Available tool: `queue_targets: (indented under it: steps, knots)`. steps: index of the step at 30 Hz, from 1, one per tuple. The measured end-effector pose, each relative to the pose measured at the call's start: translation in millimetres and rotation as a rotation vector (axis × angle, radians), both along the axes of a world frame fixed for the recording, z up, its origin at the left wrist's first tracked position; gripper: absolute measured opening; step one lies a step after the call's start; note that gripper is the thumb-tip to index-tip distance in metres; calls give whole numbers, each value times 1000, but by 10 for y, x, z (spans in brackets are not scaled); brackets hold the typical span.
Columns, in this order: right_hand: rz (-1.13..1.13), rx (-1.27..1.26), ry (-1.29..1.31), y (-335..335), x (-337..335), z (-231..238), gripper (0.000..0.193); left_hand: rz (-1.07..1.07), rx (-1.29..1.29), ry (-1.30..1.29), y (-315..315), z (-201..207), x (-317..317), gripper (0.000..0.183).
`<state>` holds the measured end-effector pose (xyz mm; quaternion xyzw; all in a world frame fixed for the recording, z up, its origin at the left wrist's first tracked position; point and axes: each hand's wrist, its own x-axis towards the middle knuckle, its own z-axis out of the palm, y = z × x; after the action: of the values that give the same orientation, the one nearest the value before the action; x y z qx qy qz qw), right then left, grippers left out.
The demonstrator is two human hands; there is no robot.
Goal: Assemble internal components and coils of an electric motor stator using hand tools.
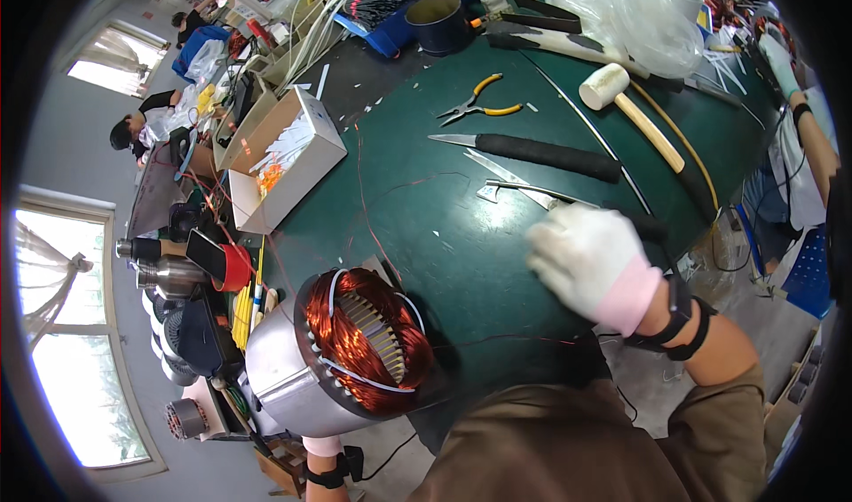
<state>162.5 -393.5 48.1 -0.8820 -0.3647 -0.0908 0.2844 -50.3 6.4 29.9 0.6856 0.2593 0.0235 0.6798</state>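
Observation:
My right hand [581, 249], in a white glove with a pink cuff, is curled over the handle end of a pair of scissors [513, 179] on the green table. The blades point to the far left; the handles are hidden beneath the glove. A thin dark tool [532, 187] lies across the blades, beside a small white scrap [487, 194]. At the near left sits a motor stator [297, 360] with a metal shell and copper windings [342, 324] tied with white cord. Of my left hand [321, 446], only the pink cuff shows under the stator; its fingers are hidden.
Beyond my right hand lie a black-handled knife [546, 154], yellow-handled pliers [482, 101] and a white-headed mallet [630, 107]. A box of paper strips [293, 160] stands on the left. Loose copper wire crosses the table [417, 227]. A co-worker's gloved hand [781, 65] is at far right.

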Motion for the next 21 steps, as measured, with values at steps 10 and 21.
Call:
queue_targets:
  steps: [10,21]
  knots:
    - [-305,-504,-345,-171,268,-399,9,-79,171,93,372,311,-46,36]
    - [-205,-66,-39,-514,168,-31,23,-134,282,225,631,277,11,36]
